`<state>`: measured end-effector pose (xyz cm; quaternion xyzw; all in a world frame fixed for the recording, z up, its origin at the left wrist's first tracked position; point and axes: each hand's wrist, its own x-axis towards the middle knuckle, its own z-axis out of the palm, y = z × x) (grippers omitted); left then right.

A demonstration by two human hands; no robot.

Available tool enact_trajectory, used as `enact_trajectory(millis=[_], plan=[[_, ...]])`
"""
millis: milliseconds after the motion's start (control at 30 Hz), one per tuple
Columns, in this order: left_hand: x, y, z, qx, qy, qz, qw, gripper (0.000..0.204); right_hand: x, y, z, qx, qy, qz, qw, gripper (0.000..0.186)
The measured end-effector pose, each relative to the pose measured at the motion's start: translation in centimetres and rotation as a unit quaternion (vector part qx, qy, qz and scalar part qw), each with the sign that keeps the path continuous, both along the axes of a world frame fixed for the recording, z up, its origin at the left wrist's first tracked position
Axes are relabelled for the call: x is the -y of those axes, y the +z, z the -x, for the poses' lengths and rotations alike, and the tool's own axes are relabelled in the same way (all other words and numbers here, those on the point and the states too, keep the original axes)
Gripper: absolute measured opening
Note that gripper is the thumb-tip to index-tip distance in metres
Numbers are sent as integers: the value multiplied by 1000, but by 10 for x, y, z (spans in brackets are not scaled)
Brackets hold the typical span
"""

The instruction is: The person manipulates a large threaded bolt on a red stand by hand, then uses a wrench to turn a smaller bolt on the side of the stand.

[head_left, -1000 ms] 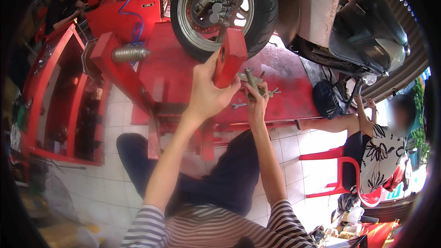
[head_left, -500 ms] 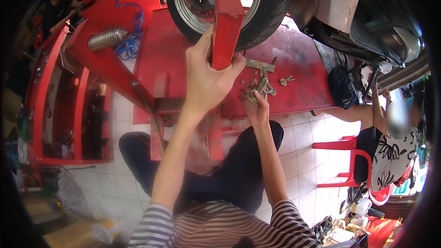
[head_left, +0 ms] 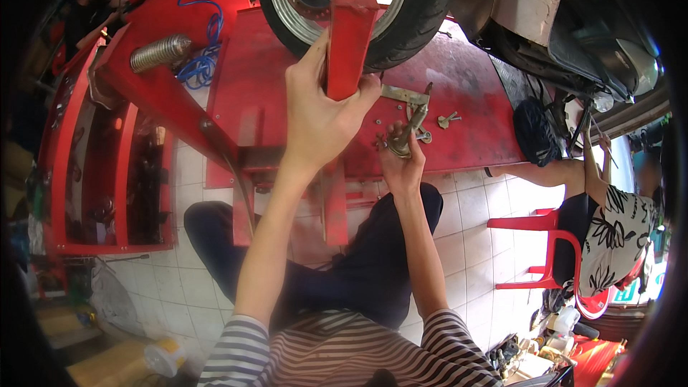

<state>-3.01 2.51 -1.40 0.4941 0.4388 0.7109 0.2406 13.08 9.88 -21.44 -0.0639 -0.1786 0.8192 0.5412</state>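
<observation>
My left hand point(head_left: 322, 120) is closed round a square red steel post point(head_left: 351, 39) that rises in front of a scooter wheel point(head_left: 433, 18). My right hand point(head_left: 401, 172) holds a dull metal part with a round shaft on a wider base point(head_left: 411, 135). Its shaft tilts up and to the right, and my thumb presses against its side. The part is above the near edge of a red metal platform point(head_left: 480, 145). Just beyond it, a flat metal bracket point(head_left: 403, 95) lies on the platform. Small metal pieces point(head_left: 449, 120) lie to the right of it.
A slanting red arm with a large threaded bolt point(head_left: 161, 54) stands at left, near a coiled blue hose point(head_left: 197, 70). A red shelf unit point(head_left: 122, 172) is further left. Scooter bodywork point(head_left: 530, 0) overhangs the right. A seated person point(head_left: 616, 244) is by a red plastic chair point(head_left: 552, 244).
The metal part has turned in my right hand, so that its shaft shows longer and points further up and right. My left hand keeps its grip on the post.
</observation>
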Motion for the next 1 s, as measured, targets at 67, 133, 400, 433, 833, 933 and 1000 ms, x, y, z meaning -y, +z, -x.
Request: enact_trajectory(millis=[67, 133, 400, 433, 833, 933, 1000], plan=[[0, 0, 1, -4, 2, -1, 1000, 44, 0, -6, -1, 45, -25, -24, 998, 26], [0, -2, 1, -5, 4, -1, 1000, 44, 3, 0, 5, 152, -60, -47, 985, 25], [2, -3, -3, 14, 16, -6, 1000, 42, 16, 12, 22, 574, -230, -268, 739, 26], [2, -3, -3, 17, 19, -7, 1000, 41, 17, 14, 23, 582, -248, -275, 724, 26], [-2, -3, -11, -29, 109, -74, 991, 34, 20, 9, 24, 644, -297, -428, 559, 22], [-1, -3, -10, -35, 112, -76, 990, 34, 22, 11, 26, 654, -287, -438, 546, 23], [0, -6, -12, -18, 115, -82, 990, 32, 21, 5, 25, 657, -285, -441, 541, 25]])
